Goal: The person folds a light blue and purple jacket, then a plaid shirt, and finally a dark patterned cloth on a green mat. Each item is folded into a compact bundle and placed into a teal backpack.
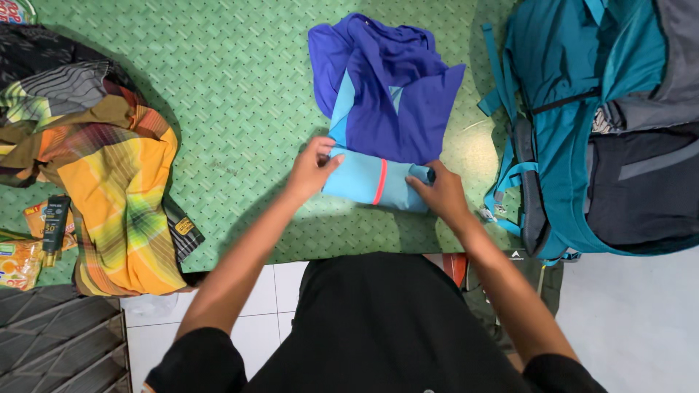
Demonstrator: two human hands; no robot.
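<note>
A green woven mat (240, 109) covers the floor here, with white tiles (277, 291) showing past its near edge, and from my remote seat I look straight down at both arms. Near the middle of the mat, toward its near edge, lies a blue shirt (397, 102), its lower end already rolled into a light blue tube with a thin red stripe (380, 182). My left hand (312, 169) pinches the left end of that roll, fingers curled over it and thumb on top; my right hand (440, 193) is closed round the right end, fingertips tucked into the fold. The fabric looks thin, light and limp, probably a slick sports knit, so I judge it will slump and spring loose unless both ends stay pinched; the best hold seems to be at the two ends of the roll, pressing it down against the mat. At the right edge of the mat sits an open teal backpack (568, 87) with grey panels. At the left edge lies a heap of checked yellow and orange cloth (116, 182), with a dark tube (54, 225) and snack packets (18, 262) beside it.
</note>
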